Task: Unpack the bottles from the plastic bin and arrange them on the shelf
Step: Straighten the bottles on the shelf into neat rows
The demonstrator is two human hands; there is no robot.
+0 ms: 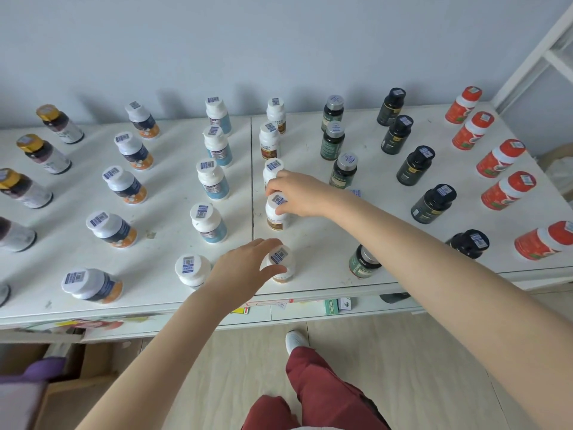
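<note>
Bottles stand in rows on the white shelf top (310, 243), each row running from the wall toward me. My right hand (297, 193) grips the white cap of a white bottle with a brown label (276, 217) in the middle row. My left hand (245, 268) holds the cap of the front white bottle (281, 266) of that same row, near the shelf's front edge. Both bottles stand upright on the shelf. The plastic bin is not in view.
Left of my hands stand rows of blue-label (207, 225), orange-label (113, 229) and gold-capped bottles (46, 155). To the right stand green (344, 170), black (434, 203) and red bottles (508, 190). Cardboard boxes (71, 361) sit on the floor at lower left. A white frame (533, 57) rises at right.
</note>
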